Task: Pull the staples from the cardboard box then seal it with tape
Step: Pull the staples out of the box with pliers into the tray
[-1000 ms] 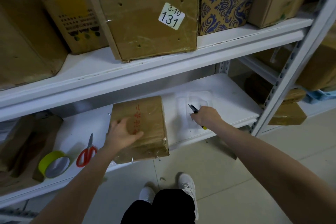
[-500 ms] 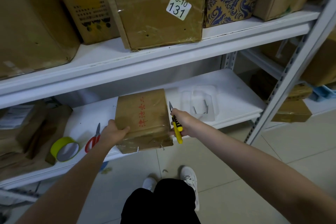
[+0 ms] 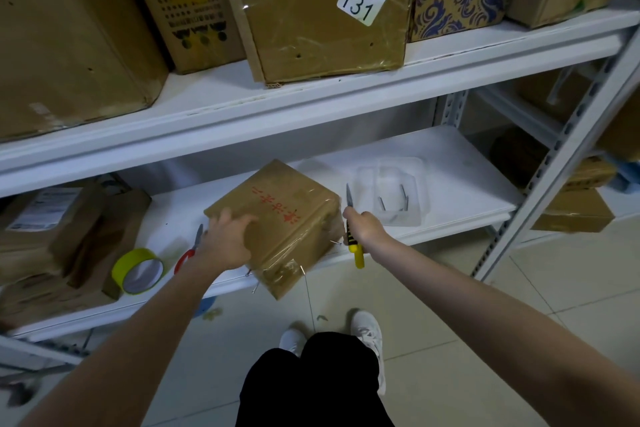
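Note:
A small brown cardboard box with red characters lies on the lower white shelf, turned at an angle, one corner over the shelf's front edge. Bent staples stick out of its near sides. My left hand grips the box's left side. My right hand is closed around yellow-handled pliers, their metal tip pointing up beside the box's right corner. A roll of yellow tape lies on the shelf to the left.
Red-handled scissors lie between the tape and the box. A clear plastic tray holding pulled staples sits right of the box. Brown packages fill the shelf's left end. Larger boxes line the upper shelf. A metal upright stands at right.
My right hand came from the clear tray back to the box's right corner with the pliers. My left hand turned the box so a corner points at me.

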Motion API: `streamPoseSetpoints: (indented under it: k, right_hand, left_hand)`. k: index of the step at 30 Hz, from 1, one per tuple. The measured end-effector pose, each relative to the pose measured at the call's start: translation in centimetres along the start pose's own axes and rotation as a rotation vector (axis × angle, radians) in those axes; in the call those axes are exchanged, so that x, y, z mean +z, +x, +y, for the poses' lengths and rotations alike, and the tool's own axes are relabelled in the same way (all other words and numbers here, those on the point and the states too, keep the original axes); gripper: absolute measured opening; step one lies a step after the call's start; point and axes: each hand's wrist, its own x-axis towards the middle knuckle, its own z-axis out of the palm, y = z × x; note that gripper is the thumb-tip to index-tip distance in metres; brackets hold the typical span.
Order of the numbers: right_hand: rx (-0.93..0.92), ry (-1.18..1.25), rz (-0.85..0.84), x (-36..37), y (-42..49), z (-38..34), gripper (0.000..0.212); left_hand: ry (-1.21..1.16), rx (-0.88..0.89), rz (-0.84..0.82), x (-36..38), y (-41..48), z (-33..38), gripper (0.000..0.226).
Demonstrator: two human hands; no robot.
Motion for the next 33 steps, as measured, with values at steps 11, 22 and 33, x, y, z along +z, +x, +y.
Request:
streamPoseSetpoints:
  k: [11,22,33]
  right_hand:
    - [0.027,0.014,0.006,-0.5,3.1,0.1,0.032]
    - [0.006,-0.185,-0.033,-0.6,1.7,0.6,0.033]
    - [-0.096,-0.329,0.008,0.2,4.3,-0.1,0.040]
  left_hand:
    - [0.157,0.109,-0.066,-0.1,-0.1,2.9,0.103]
    - [0.036,0.067,-0.013,-0.3,2.2,7.9,0.095]
    - [-0.135,0.157,-0.137,-1.3,4.0,8.7,0.076]
